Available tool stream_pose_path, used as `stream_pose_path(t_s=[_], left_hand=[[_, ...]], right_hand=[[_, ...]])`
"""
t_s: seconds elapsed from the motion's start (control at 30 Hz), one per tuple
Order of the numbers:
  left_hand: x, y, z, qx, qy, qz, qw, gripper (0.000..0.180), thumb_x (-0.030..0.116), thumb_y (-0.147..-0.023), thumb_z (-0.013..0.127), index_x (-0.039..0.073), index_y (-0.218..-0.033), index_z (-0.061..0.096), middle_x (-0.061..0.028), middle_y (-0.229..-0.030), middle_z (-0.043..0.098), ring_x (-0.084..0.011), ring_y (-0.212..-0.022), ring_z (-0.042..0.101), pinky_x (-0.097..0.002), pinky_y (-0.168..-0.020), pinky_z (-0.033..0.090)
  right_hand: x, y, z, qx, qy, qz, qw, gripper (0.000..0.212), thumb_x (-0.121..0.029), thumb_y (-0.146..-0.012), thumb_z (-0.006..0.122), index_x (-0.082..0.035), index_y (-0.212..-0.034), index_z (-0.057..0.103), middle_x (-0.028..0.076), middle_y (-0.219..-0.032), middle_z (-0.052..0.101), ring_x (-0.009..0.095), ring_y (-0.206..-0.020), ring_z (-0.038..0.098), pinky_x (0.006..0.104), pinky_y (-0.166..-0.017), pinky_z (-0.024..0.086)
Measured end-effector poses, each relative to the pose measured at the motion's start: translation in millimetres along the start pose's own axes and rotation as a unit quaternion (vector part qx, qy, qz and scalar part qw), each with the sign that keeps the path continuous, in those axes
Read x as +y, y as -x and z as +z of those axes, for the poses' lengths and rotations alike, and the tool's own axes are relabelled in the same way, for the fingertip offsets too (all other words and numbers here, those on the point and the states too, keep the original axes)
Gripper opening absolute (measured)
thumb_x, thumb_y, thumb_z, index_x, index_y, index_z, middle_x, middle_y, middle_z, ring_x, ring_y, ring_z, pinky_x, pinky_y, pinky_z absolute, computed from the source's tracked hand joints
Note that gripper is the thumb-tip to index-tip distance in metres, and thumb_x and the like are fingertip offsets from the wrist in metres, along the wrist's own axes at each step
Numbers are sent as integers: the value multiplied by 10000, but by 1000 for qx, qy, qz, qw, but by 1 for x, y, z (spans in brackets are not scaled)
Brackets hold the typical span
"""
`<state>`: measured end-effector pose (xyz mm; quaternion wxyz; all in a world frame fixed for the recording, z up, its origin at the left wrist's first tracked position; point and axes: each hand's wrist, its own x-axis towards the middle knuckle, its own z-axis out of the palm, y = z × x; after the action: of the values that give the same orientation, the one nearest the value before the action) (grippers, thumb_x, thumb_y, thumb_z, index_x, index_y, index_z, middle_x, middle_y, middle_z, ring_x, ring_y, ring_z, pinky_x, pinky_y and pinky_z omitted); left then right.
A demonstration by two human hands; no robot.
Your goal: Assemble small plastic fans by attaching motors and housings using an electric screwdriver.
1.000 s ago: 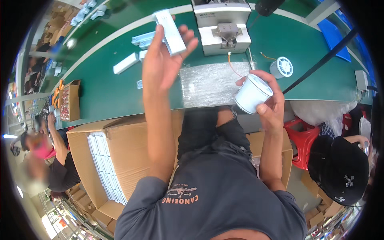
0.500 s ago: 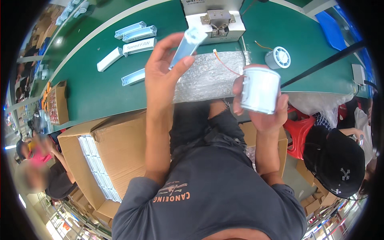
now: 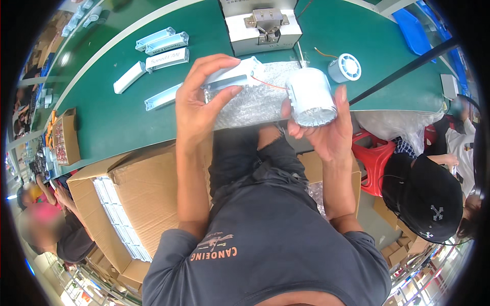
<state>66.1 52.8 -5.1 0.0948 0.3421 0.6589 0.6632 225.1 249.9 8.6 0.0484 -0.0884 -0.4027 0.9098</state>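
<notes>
Left hand [image 3: 201, 104]: clamped on a long white plastic housing [image 3: 232, 77], thumb under, fingers over, held above the desk edge.
Right hand [image 3: 326, 135]: wrapped round a white cylindrical fan unit [image 3: 310, 97], just right of the housing.
Wire [image 3: 268, 84]: thin orange lead joins both parts; pulling the hands apart could strain or snap it.
Bubble wrap [image 3: 258, 104]: beneath both hands; a slipped part would likely land there.
Beyond: spare white housings [image 3: 166, 43], second round fan [image 3: 345, 67], grey press fixture [image 3: 263, 24] on the green desk [image 3: 112, 122].

Green conveyor belt [image 3: 117, 120] with white slim packets [image 3: 163, 43]; grey press fixture [image 3: 263, 25]; open cardboard box [image 3: 138, 194]; red stool [image 3: 375, 158]
</notes>
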Motion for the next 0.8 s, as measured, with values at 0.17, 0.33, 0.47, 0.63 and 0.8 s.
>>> stream_pose_path(t_s=[0.17, 0.33, 0.47, 0.63, 0.8], left_hand=[[13, -4, -14, -22, -46, -36, 998, 397, -23, -735, 851, 18, -1111, 733, -97, -1188, 681, -195, -1101, 637, -323, -963, 490], [27, -19, -28, -95, -139, 32, 985, 347, 61, -718, 893, 20, -1029, 746, -83, -1067, 723, -212, -994, 682, -318, -860, 521], [40, -25, -32, -125, -188, 43, 973, 368, 25, -721, 878, -1, -1056, 729, -94, -1097, 703, -205, -1020, 657, -321, -875, 512], [55, -24, -28, -131, -215, 66, 966, 353, 52, -722, 876, -2, -1033, 719, -91, -1050, 702, -226, -977, 666, -328, -837, 514], [59, -22, -27, -144, -250, 63, 955, 326, 75, -734, 868, -3, -1009, 712, -90, -1022, 698, -241, -945, 670, -335, -815, 514]], right_hand=[[-6, -9, 1, 8, 131, -52, 990, 516, -296, -979, 669, 50, -1338, 539, 215, -1094, 697, 274, -1001, 722, 369, -876, 590], [-9, -23, -8, -53, 411, -152, 897, 598, 18, -773, 815, -33, -1332, 610, 135, -1217, 696, 258, -1209, 646, 379, -1020, 515], [-6, -26, -7, -67, 492, -210, 842, 681, 104, -681, 737, 17, -1344, 608, 157, -1334, 654, 271, -1275, 600, 395, -1105, 448], [2, -25, -7, -48, 513, -267, 815, 628, 77, -679, 749, -46, -1290, 672, 142, -1299, 689, 316, -1220, 654, 398, -1043, 511], [10, -23, -8, -39, 538, -286, 792, 638, 120, -668, 716, -60, -1279, 682, 131, -1302, 689, 310, -1230, 652, 390, -1027, 529]])
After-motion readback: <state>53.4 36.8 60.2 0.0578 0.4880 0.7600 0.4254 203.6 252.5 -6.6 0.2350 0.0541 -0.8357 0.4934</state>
